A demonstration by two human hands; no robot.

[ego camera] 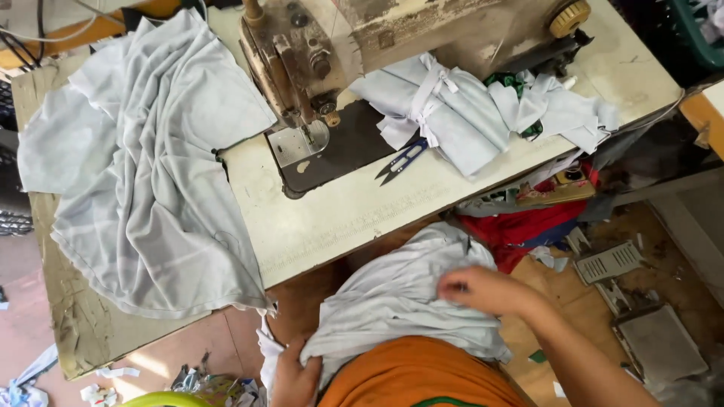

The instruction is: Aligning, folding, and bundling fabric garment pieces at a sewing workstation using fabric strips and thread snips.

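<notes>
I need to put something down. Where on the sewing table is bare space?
Bare strip of table along the front edge, between draped grey cloth and snips. Crowded: tied bundle right, sewing machine behind.

A worn sewing machine (302, 60) stands on a pale table (339, 218). Left of the machine lies a large draped grey cloth (151, 166); right of it, a tied fabric bundle (445, 113); just before it, blue-handled thread snips (402, 160).

No packages, labels, signs, screens
</notes>
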